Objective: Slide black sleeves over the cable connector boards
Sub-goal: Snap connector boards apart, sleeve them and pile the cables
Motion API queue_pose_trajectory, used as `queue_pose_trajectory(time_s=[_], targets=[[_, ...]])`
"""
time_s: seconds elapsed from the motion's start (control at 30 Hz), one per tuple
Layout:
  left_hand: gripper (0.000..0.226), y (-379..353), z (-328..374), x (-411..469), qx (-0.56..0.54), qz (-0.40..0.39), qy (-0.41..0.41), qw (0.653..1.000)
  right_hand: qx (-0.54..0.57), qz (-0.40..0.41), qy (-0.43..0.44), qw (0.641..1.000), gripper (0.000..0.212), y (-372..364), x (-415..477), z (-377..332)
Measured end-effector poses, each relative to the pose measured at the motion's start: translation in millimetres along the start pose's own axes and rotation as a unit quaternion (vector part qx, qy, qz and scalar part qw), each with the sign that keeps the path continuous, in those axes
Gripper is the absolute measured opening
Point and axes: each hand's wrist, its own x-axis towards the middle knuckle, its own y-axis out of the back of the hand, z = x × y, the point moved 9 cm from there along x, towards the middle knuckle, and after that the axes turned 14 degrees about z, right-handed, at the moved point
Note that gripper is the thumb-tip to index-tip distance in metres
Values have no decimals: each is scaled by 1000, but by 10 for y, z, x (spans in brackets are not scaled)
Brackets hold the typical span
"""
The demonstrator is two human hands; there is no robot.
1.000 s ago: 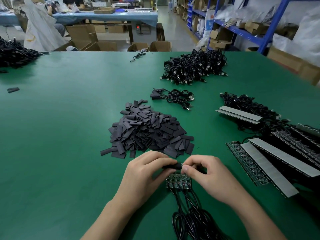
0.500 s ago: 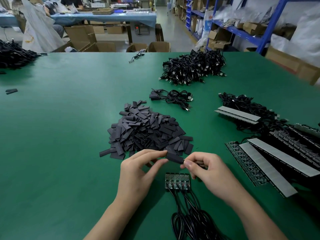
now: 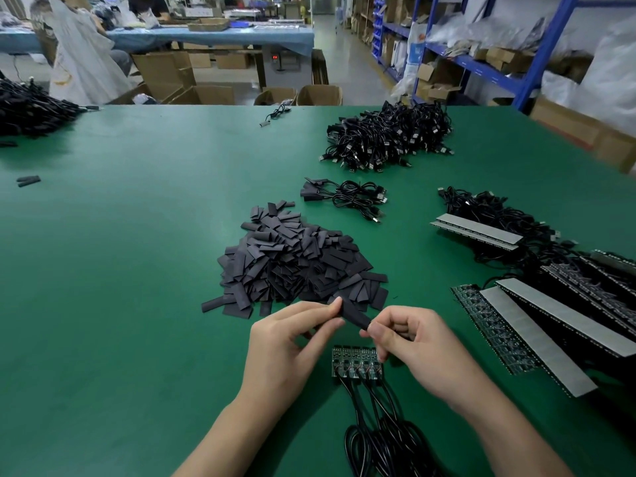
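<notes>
I see a wide green table (image 3: 137,270) filling my view, cardboard boxes (image 3: 165,74) past its far edge, a blue-covered bench (image 3: 220,37) beyond, and a pale floor (image 3: 347,63) beside blue metal shelves (image 3: 481,68) on the right, holding what look like plastic bags (image 3: 616,74).

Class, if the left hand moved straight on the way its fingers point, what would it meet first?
Probably the right hand: the left hand points along the sleeve they both pinch; depth is unclear.
</notes>
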Motion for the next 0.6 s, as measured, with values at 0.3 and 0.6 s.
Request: queue_pose_trajectory(time_s=[0.3,0.6], targets=[[14,-1,-117,-13,-70,18,102,992,-101,4,48,994,19,-8,-25,-130],[17,-31,-317,-65,-173,40,229,957,-153,48,89,983,16,61,-83,-294]])
